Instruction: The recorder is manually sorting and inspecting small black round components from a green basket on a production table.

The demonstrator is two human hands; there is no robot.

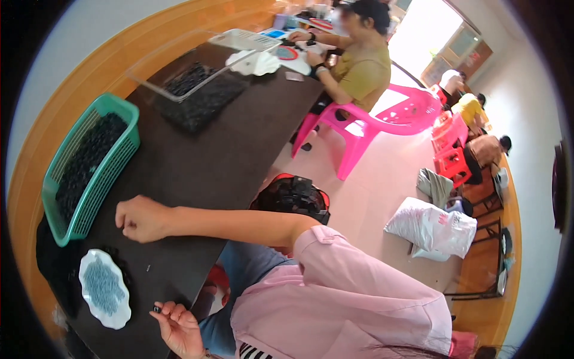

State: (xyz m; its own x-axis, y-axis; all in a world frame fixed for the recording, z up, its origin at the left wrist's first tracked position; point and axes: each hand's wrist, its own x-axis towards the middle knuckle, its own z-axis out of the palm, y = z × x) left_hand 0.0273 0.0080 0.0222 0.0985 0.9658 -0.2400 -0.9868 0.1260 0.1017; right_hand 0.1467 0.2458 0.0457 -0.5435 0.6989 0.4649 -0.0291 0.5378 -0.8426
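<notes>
Fingers, left hand: thumb and forefinger pinched on a small black piece; other fingers loosely bent.
Fingers, right hand: curled in, thumb side down; whether anything is gripped can't be told, tips are hidden.
Piece, location: held at the left fingertips, near the table's close edge, beside the white dish; not touching it.
Piece, weight: judged very light, barely felt in a pinch.
Piece, stiffness: likely hard and rigid; not expected to be squashed by finger pressure.
Piece, slip: possibly slick; easily dropped or flicked, being so small.
Piece, fragility: can't be read at this size; a light squeeze is advised.
Piece, hold: best taken by its opposite sides with thumb and forefinger pads, upper face left uncovered.
Dish: white, wavy-rimmed, filled with pale blue bits; bits judged light, apt to be scattered if knocked.
Sliver: left lying between the two hands; kind can't be told.
Basket: green, slatted, loaded with black bits; right hand nearby.
Table: dark, flat.
Tub: clear, black bits inside, placed past the basket.
Co-worker: seated on a pink chair, hands kept at the table's far end.
</notes>
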